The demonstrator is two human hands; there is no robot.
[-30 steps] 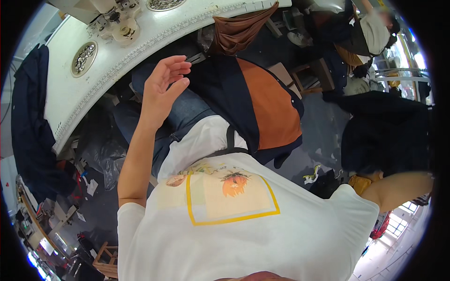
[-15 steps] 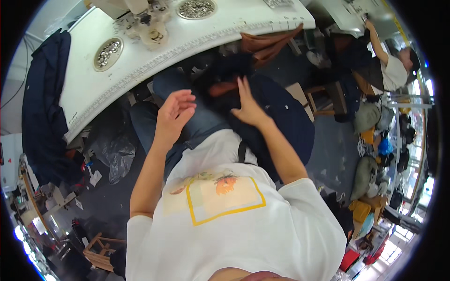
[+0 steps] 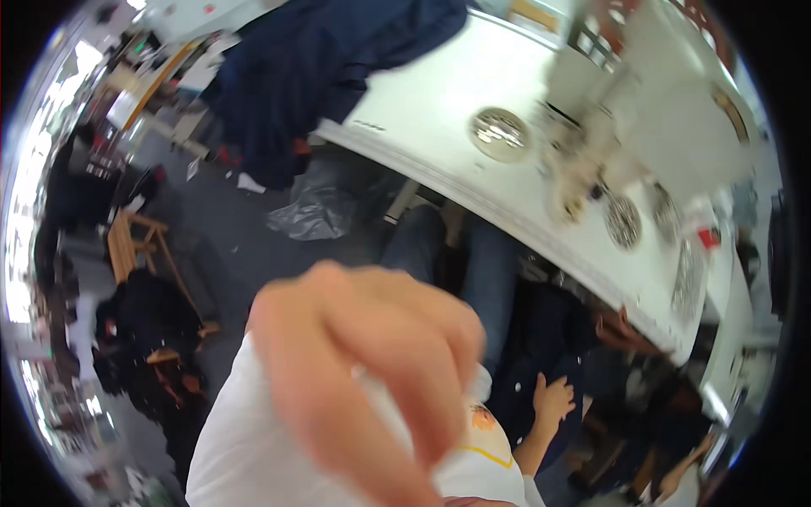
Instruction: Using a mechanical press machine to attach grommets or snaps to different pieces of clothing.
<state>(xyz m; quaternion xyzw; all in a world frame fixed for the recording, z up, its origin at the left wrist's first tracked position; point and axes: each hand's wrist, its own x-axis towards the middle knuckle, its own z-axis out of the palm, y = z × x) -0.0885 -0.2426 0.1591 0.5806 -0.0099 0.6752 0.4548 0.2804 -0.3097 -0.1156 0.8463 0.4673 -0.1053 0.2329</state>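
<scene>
1. Two bare hands show, both the worker's own. The left hand (image 3: 380, 308) looms large and blurred in the lower middle, in front of the white shirt (image 3: 253, 422); its fingers look bent, but I cannot tell how far it is closed or whether it grips anything.
2. At lower right, the right hand (image 3: 554, 400) has its fingers spread, nothing visible in its grasp; it lies over or against a dark buttoned garment (image 3: 532, 346), probably to steady that cloth.
3. That garment sits right of centre, beside the blue trouser legs (image 3: 490, 270), seemingly kept there for easy reach.
4. Across the upper right, the white table (image 3: 414, 101) has metal-filled dishes (image 3: 500, 133) flanking the pale machine (image 3: 688, 127), presumably so small pieces stay handy.
5. At upper left, a navy garment (image 3: 296, 59) drapes off the table's end, perhaps parked aside.
</scene>
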